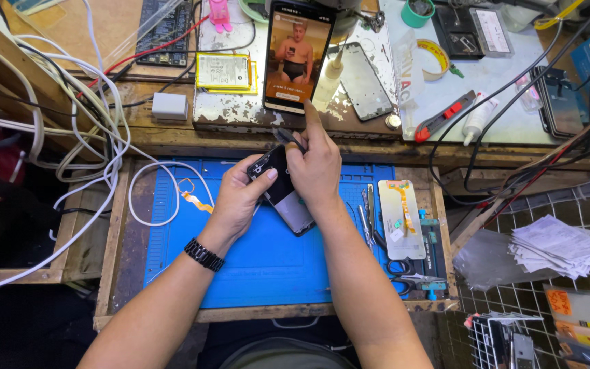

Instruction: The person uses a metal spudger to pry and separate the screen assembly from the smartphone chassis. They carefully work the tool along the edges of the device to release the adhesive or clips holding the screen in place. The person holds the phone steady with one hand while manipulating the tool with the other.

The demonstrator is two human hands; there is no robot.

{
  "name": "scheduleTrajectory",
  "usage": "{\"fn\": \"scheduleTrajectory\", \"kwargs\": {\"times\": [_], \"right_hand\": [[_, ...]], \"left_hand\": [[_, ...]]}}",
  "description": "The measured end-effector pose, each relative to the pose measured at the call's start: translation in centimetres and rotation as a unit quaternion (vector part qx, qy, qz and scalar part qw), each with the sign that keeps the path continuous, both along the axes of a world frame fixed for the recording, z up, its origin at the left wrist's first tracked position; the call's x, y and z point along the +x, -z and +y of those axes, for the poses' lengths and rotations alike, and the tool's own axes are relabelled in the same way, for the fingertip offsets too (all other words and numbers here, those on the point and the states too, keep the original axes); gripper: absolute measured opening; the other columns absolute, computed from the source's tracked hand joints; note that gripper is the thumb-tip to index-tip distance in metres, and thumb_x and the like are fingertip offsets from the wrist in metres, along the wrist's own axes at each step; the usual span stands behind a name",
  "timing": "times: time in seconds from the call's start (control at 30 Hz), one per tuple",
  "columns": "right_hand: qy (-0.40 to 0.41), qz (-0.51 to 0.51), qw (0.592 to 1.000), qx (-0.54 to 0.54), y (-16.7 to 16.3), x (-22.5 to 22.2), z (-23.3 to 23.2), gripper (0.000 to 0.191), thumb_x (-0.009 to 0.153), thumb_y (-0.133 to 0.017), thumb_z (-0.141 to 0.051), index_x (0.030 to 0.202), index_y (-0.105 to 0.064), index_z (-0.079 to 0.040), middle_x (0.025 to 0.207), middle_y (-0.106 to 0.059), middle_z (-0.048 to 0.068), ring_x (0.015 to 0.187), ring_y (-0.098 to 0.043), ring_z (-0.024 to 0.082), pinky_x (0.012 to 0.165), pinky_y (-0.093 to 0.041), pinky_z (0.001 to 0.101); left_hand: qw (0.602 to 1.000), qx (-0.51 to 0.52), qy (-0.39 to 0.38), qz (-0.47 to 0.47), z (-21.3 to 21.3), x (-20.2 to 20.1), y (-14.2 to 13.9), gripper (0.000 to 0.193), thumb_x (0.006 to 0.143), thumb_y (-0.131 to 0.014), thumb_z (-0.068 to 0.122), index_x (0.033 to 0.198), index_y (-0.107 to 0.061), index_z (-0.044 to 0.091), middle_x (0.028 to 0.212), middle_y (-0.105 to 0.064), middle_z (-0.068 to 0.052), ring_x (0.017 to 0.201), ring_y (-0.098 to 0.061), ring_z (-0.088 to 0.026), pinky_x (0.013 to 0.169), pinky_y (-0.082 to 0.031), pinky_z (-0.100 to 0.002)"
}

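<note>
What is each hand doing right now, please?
Left hand: closed on the dark phone, holding it over the blue mat.
Right hand: closed on a thin dark tool, its tip at the phone.

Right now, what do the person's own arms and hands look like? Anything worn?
Both forearms are bare, with no sleeves in view. The left hand has a black link-style wristband or watch on its wrist. The right hand shows no ring, band or glove. No gloves on either hand, and no markings can be made out.
</note>
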State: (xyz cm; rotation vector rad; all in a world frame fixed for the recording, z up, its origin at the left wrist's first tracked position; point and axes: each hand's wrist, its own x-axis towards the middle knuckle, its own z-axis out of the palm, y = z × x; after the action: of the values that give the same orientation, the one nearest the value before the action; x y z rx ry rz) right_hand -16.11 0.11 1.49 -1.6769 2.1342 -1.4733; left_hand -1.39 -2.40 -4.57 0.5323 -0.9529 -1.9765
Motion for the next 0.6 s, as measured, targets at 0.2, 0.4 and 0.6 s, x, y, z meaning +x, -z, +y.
{"fn": "scheduleTrajectory", "kwargs": {"times": [0.2,0.4,0.6], "right_hand": [[0.004,-0.001,1.0,0.004,-0.02,0.1,0.0,0.068,0.084,-0.063,-0.004,0.151,-0.05,-0.007,0.077,-0.065,0.014,0.068,-0.067,0.028,0.069,-0.055,0.0395],[-0.008,-0.001,1.0,-0.016,-0.21,0.09,-0.08,0.069,0.083,-0.063,-0.003,0.151,-0.049,-0.006,0.077,-0.064,0.014,0.07,-0.069,0.027,0.071,-0.057,0.0381],[-0.001,-0.002,1.0,-0.009,-0.16,0.11,0.06,0.068,0.084,-0.063,-0.003,0.151,-0.05,-0.005,0.077,-0.064,0.015,0.068,-0.067,0.028,0.07,-0.055,0.0395]], "left_hand": [[1.0,-0.008,0.003,0.0,0.03,0.09,-0.01,0.03,0.098,-0.068,0.002,0.127,-0.065,-0.003,0.11,-0.072,-0.005,0.097,-0.066,-0.009,0.088,-0.055,-0.026],[1.0,0.0,-0.004,0.004,-0.06,0.02,0.08,0.029,0.097,-0.068,0.002,0.126,-0.065,-0.002,0.109,-0.073,-0.005,0.096,-0.067,-0.01,0.088,-0.055,-0.026],[1.0,-0.008,0.0,0.0,0.02,0.12,0.1,0.029,0.098,-0.069,0.003,0.126,-0.066,-0.003,0.108,-0.072,-0.004,0.095,-0.066,-0.009,0.087,-0.055,-0.026]]}}
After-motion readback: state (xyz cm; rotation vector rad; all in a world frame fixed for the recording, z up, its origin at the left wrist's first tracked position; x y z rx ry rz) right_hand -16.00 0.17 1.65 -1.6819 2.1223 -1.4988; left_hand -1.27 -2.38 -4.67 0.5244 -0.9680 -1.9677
